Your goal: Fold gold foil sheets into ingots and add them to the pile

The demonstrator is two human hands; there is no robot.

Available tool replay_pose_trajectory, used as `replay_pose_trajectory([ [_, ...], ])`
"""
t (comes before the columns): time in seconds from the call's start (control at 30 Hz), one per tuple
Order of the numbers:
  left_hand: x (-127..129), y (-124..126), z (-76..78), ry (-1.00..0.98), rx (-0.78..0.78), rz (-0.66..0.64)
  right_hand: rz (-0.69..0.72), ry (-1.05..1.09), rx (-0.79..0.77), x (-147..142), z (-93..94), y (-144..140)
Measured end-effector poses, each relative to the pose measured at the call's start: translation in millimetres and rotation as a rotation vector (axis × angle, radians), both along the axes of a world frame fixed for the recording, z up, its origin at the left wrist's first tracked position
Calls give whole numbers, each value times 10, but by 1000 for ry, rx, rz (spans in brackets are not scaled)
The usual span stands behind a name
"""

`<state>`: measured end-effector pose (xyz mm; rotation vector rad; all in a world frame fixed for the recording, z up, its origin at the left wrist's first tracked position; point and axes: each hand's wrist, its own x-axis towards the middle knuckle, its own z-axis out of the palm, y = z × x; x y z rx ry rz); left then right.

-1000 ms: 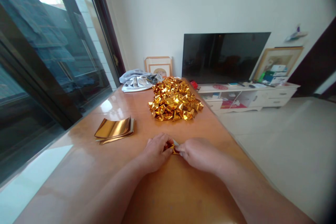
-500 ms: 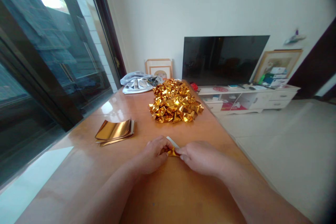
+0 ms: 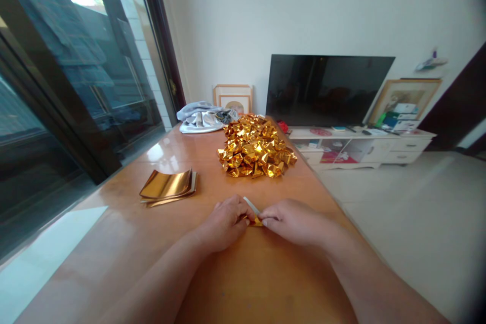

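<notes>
- The left hand [image 3: 224,221] and right hand [image 3: 294,221] meet low over the near middle of the surface [image 3: 246,283], fingertips pinched together on one small foil piece [image 3: 255,219]. Each hand is closed on its own end, so the piece is braced from both sides, probably so that a crease can be pressed firmly.
- The foil piece lies right between the two hands, at or just above the wood; whether it touches I cannot tell. A pale strip of its white back sticks up past the fingers, and the gold face shows below it.
- To the left, near the window, sits a stack of flat foil sheets [image 3: 168,187], within easy reach of the left hand yet well apart from the working spot.
- Further out, straight ahead, a heap of folded gold pieces [image 3: 255,153] rests on the surface, kept away from the flat stock so the two do not mix.
- Beyond the heap, at the far left end, lies a grey cloth [image 3: 201,117], with a small frame [image 3: 233,98] leaning on the wall behind.
- A dark TV [image 3: 326,90] stands past the far edge on a low white cabinet [image 3: 379,144].
</notes>
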<state>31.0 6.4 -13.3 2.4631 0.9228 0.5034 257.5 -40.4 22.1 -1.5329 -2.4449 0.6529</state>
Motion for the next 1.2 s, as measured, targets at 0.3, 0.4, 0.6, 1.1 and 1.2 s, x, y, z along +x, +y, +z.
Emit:
replay_pose_trajectory([
  [0.3,17,1,-9,25,10,34,-213,153,-56,-198,-314,172],
  [0.4,32,-5,-3,39,20,38,-216,98,-64,-202,-335,191],
  [0.6,43,-31,23,38,19,42,-213,52,-101,-180,-318,223],
  [1.1,40,-13,-3,9,11,47,-119,-100,-96,-102,-182,234],
  [1.2,39,-20,1,4,-4,56,-105,-76,-104,-74,-151,214],
])
